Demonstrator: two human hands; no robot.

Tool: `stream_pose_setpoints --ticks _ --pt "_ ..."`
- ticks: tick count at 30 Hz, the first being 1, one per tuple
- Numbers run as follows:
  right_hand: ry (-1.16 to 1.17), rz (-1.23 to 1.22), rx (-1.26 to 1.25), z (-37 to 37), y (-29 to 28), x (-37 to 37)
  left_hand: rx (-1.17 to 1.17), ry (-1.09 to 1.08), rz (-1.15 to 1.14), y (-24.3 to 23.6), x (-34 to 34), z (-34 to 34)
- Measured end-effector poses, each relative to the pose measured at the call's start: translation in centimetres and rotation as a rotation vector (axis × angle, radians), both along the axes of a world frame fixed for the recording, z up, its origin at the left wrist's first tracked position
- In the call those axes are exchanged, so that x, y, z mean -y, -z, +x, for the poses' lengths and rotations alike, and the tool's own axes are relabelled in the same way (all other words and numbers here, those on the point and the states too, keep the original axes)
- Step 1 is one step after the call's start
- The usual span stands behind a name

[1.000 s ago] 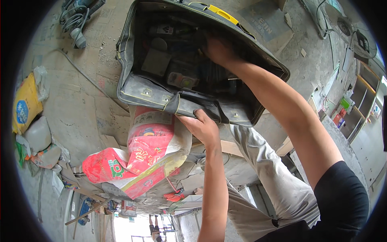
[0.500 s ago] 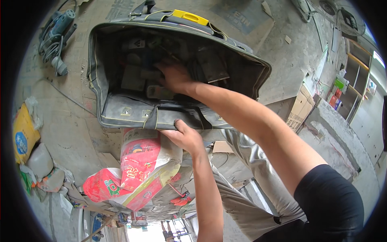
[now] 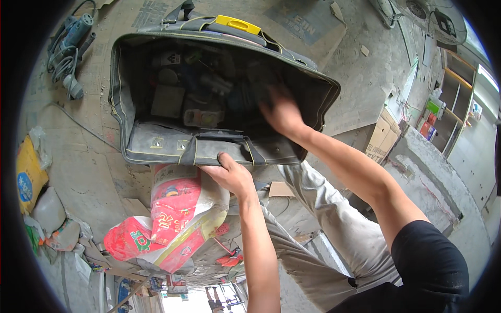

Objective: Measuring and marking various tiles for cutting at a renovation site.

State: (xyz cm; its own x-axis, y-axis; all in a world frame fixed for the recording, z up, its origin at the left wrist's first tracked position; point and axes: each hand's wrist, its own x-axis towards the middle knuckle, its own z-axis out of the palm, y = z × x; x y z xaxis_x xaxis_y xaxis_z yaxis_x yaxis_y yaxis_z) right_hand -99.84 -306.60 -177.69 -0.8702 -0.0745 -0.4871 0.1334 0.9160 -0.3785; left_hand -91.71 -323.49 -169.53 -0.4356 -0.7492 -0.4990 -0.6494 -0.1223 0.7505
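Note:
A dark grey tool bag [image 3: 214,150] with yellow stitching lies wide open in front of me. My left hand [image 3: 234,178] is closed on its near edge, thumb on top and fingers under the flap. My right hand [image 3: 285,113] reaches into the right part of the bag. Its fingers are blurred in the shadow, so whether they hold anything is hidden. To its left inside lie a clear-lidded small box [image 3: 203,118], a flat squarish piece [image 3: 167,101] and several dim items I cannot make out.
Beyond the bag's far rim shows a yellow handle [image 3: 238,24]. A corded power tool [image 3: 78,36] lies far left on the floor. A red-and-white sack [image 3: 175,208] stands below the bag, beside my legs. A yellow bag [image 3: 32,167] sits at the left, a cardboard box [image 3: 380,136] at the right.
My right hand has moved rightward inside the bag, away from the items at its middle. My left hand keeps its grip on the near edge. The view has shifted slightly.

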Motion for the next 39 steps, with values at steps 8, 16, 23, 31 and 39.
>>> stream_pose_setpoints --ticks 8,16,23,31,39 --pt "0.264 0.005 0.141 1.8 -2.7 -2.4 0.034 0.076 0.008 0.0 0.8 1.1" --pt "0.457 0.069 0.442 4.3 -1.2 0.2 0.164 0.165 -0.045 -1.3 1.6 1.2" --pt "0.433 0.143 0.336 6.1 4.9 1.4 0.101 0.12 -0.038 -1.2 2.0 1.7" --pt "0.502 0.017 0.193 6.3 4.0 -0.3 0.105 0.129 0.043 -0.3 2.0 2.2" --pt "0.359 -0.161 0.165 -7.0 0.2 -2.5 0.017 0.173 0.024 -0.2 1.9 2.5"
